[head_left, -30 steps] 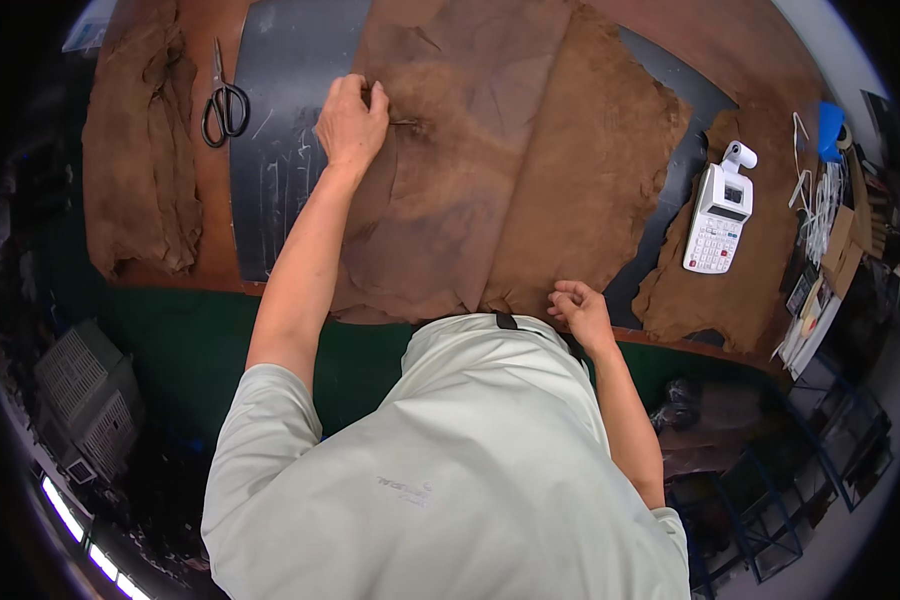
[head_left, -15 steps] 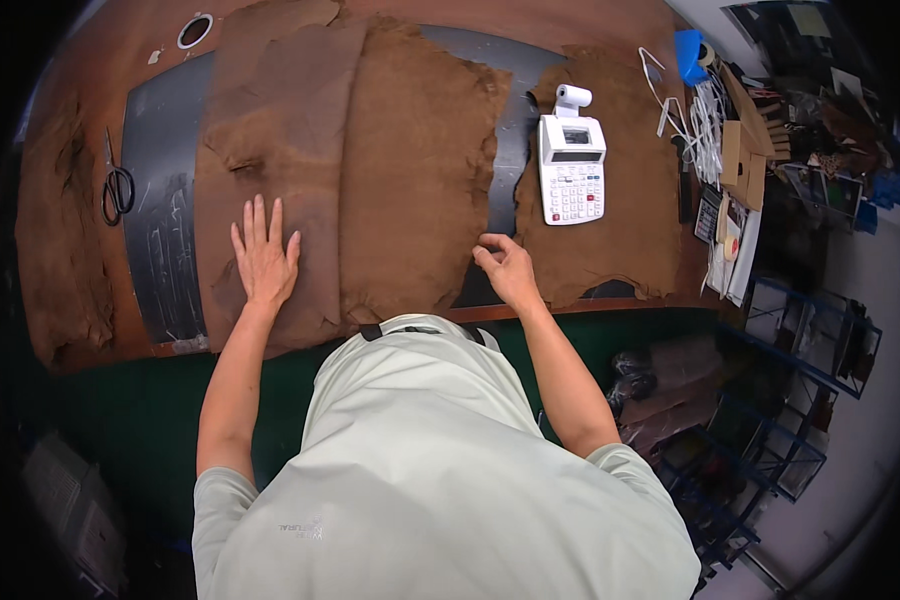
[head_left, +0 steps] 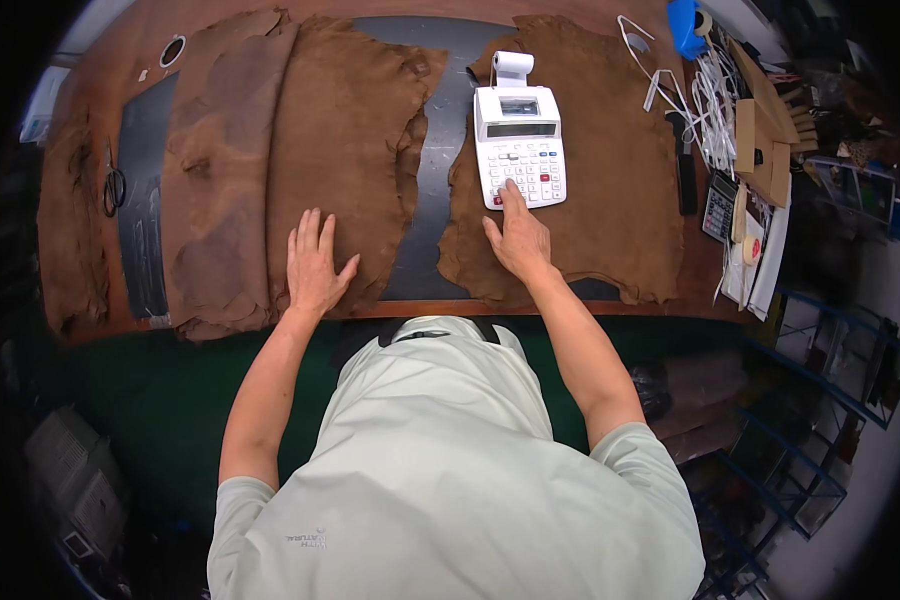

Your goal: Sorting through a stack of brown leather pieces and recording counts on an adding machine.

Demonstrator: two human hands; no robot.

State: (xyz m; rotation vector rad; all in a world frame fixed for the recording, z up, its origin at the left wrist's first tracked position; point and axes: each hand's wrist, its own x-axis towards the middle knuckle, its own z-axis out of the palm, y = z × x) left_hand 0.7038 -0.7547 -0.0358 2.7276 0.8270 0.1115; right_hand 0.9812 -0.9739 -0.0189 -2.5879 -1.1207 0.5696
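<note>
My left hand (head_left: 317, 263) lies open on a brown leather hide (head_left: 345, 130), fingers spread and pointing to the far side. The hide's left part is a doubled-over fold (head_left: 213, 165) with a paler, blotchy surface. My right hand (head_left: 523, 243) reaches up to a white printing calculator (head_left: 521, 140). Its index finger is stretched out over the lower-left keys; whether it presses one cannot be made out. Nothing is held in this hand. The calculator rests on a second brown hide (head_left: 620, 170), and a paper roll (head_left: 514, 68) stands at its top.
Dark grey mat (head_left: 433, 185) shows between the hides. Scissors (head_left: 114, 188) lie at the left beside another leather piece (head_left: 74, 230). At the right are a black-handled tool (head_left: 685, 178), a dark calculator (head_left: 719, 206), white strips (head_left: 710, 120) and a cardboard box (head_left: 760, 140).
My right hand has gone from a pinch near the hide's edge to the calculator, its index finger now extended. My left hand has shifted right, off the folded part. The view has shifted too.
</note>
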